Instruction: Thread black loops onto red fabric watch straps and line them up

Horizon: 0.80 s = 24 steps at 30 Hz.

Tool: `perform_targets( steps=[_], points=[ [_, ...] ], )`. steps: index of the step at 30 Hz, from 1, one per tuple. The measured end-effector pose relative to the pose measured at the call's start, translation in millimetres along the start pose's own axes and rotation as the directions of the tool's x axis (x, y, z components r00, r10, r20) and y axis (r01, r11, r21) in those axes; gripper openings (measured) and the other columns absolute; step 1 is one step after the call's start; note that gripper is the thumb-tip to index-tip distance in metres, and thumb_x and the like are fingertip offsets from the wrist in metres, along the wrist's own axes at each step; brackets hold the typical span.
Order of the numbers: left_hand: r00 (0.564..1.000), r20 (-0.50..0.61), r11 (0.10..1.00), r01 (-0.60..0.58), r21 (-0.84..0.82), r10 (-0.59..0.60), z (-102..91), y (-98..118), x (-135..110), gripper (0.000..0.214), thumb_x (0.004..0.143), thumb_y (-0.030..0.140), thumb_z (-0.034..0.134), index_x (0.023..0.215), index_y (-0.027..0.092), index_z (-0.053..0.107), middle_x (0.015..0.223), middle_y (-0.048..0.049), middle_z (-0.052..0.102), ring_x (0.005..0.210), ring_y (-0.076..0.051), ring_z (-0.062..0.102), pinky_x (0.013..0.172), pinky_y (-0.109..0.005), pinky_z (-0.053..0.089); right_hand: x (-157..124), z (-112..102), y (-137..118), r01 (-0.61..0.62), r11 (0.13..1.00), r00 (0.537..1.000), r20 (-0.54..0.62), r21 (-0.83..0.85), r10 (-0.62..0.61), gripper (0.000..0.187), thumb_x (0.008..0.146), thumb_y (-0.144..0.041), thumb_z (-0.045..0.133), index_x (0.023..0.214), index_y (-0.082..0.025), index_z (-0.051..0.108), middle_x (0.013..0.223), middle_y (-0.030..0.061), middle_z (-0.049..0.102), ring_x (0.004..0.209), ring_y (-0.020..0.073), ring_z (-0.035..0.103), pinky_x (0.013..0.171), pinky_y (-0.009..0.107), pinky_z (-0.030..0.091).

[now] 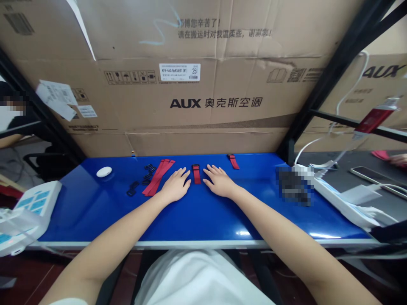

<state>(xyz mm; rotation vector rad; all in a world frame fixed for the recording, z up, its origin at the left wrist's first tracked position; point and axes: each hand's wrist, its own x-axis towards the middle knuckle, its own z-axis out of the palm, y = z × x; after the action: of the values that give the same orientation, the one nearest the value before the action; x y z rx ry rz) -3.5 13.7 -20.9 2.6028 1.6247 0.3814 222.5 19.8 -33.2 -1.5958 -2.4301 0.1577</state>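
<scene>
My left hand (175,185) and my right hand (218,181) lie flat on the blue table (203,216), palms down, fingers spread, holding nothing. Between them lies a short red strap with a black buckle (196,173), close to both hands but not gripped. A bundle of longer red straps (157,176) lies just left of my left hand. Several loose black plastic buckles (142,179) sit left of that bundle. Another short red strap with a buckle (233,161) lies farther back, beyond my right hand.
A small white round object (104,171) sits at the table's back left. Large cardboard boxes (197,93) stand behind the table. A white device (23,214) is at the left edge; a white power strip (343,201) and cables are at the right. Another person's hand (397,159) shows far right.
</scene>
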Motion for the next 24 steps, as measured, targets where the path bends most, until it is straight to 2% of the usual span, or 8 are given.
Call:
perform_targets(
  steps=[4,7,9,11,13,15,19,24],
  points=[
    [1.0,-0.007,1.0,-0.007,-0.008,0.007,2.5,0,0,0.053,0.097,0.041,0.034,0.14,0.014,0.048,0.153,-0.0125,0.038,0.143,-0.027,0.033,0.117,-0.042,0.026,0,1,1,0.008,1.0,1.0,-0.007,-0.002,-0.008,0.063,0.098,-0.051,0.029,0.15,-0.017,0.035,0.159,0.0121,0.024,0.148,0.0301,0.018,0.119,0.048,0.014],
    [0.994,-0.104,1.0,0.017,0.009,-0.016,-2.0,-3,0,0.05,0.096,0.039,0.037,0.138,0.014,0.048,0.147,-0.0135,0.046,0.136,-0.027,0.041,0.114,-0.041,0.031,-2,0,-1,0.022,1.0,0.998,-0.05,-0.005,-0.022,0.061,0.098,-0.047,0.033,0.15,-0.015,0.035,0.158,0.0139,0.026,0.146,0.032,0.022,0.118,0.05,0.019],
    [0.977,-0.198,0.994,0.094,0.063,-0.08,-11.1,-8,0,0.046,0.095,0.038,0.039,0.132,0.014,0.053,0.134,-0.0149,0.055,0.128,-0.029,0.047,0.11,-0.042,0.035,-3,-2,-5,0.093,0.995,0.99,-0.105,-0.018,-0.095,0.055,0.097,-0.036,0.038,0.149,-0.018,0.036,0.158,0.013,0.026,0.145,0.0316,0.025,0.116,0.05,0.023],
    [0.948,-0.26,0.964,0.226,0.142,-0.184,-23.2,-16,-2,0.042,0.094,0.04,0.042,0.122,0.013,0.058,0.122,-0.0174,0.058,0.12,-0.033,0.049,0.104,-0.044,0.038,-5,-5,-12,0.227,0.973,0.963,-0.14,-0.037,-0.23,0.053,0.093,-0.02,0.042,0.146,-0.023,0.043,0.157,0.0101,0.03,0.143,0.0292,0.03,0.114,0.049,0.026],
    [0.911,-0.283,0.907,0.365,0.209,-0.301,-34.4,-26,-4,0.043,0.091,0.042,0.046,0.116,0.01,0.058,0.117,-0.0206,0.057,0.118,-0.037,0.048,0.098,-0.045,0.041,-7,-7,-19,0.352,0.935,0.926,-0.127,-0.046,-0.355,0.055,0.087,-0.009,0.043,0.139,-0.025,0.052,0.152,0.008,0.041,0.137,0.0262,0.039,0.112,0.045,0.03],
    [0.879,-0.264,0.853,0.459,0.249,-0.397,-41.5,-38,-7,0.045,0.088,0.043,0.051,0.115,0.007,0.057,0.117,-0.023,0.056,0.117,-0.039,0.047,0.093,-0.045,0.043,-7,-8,-24,0.393,0.919,0.914,-0.094,-0.042,-0.395,0.054,0.085,-0.007,0.043,0.134,-0.023,0.058,0.144,0.008,0.051,0.131,0.0247,0.046,0.112,0.042,0.033],
    [0.855,-0.116,0.816,0.517,0.259,-0.505,-43.8,-59,-8,0.045,0.088,0.042,0.052,0.114,0.006,0.056,0.118,-0.0248,0.057,0.117,-0.039,0.048,0.091,-0.044,0.043,-4,-9,-12,0.23,0.972,0.969,-0.075,-0.051,-0.234,0.048,0.088,-0.016,0.042,0.134,-0.014,0.058,0.142,0.0118,0.052,0.13,0.0253,0.049,0.115,0.04,0.03],
    [0.85,-0.058,0.821,0.522,0.232,-0.524,-41.3,-68,-4,0.043,0.088,0.041,0.052,0.113,0.006,0.057,0.118,-0.0256,0.058,0.116,-0.039,0.049,0.088,-0.044,0.045,6,-11,36,-0.082,0.991,0.996,-0.057,-0.11,0.076,0.052,0.094,-0.027,0.036,0.137,-0.002,0.051,0.147,0.0202,0.044,0.137,0.0304,0.041,0.117,0.043,0.026]
  ],
)
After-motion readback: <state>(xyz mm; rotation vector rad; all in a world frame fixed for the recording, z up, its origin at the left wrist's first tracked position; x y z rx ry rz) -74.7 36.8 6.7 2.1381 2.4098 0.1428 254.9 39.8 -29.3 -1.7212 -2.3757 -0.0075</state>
